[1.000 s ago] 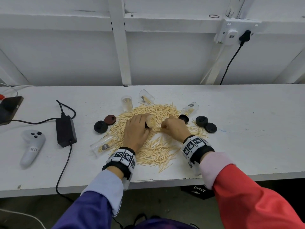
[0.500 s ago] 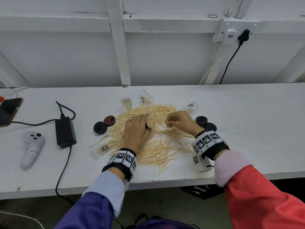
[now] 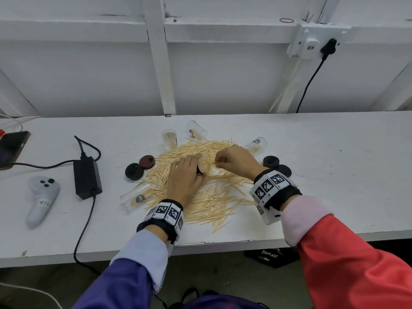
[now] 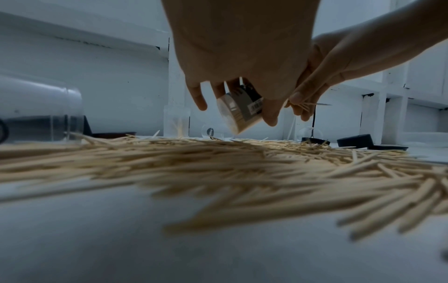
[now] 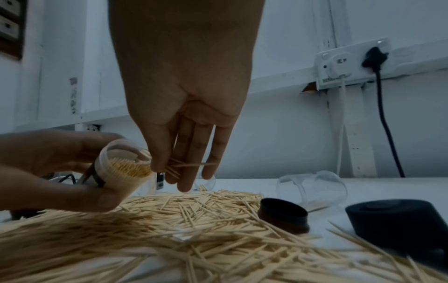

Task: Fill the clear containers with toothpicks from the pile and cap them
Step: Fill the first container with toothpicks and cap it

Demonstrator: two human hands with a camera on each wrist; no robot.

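Note:
A wide pile of toothpicks (image 3: 207, 192) covers the middle of the white bench (image 3: 334, 175). Above it my left hand (image 3: 185, 175) grips a clear container (image 5: 121, 170) tilted on its side, its mouth packed with toothpicks and turned to the right. My right hand (image 3: 234, 161) pinches a small bundle of toothpicks (image 5: 179, 168) right at that mouth. In the left wrist view the container (image 4: 240, 111) shows a grey barcode label. Black caps (image 3: 270, 161) lie right of the pile, and a black cap (image 3: 134, 171) and a maroon cap (image 3: 147, 161) lie left of it.
Other clear containers sit around the pile: one upright (image 3: 169, 139), one tipped behind it (image 3: 196, 130), one lying at the right (image 3: 256, 144), one lying front left (image 3: 136, 197). A power adapter (image 3: 87, 177), a game controller (image 3: 41, 199) and a phone (image 3: 11, 148) occupy the left.
My right hand lifted from the pile's right side with a pinch of toothpicks and moved up and left to the container's mouth. My left hand stayed put, holding the container.

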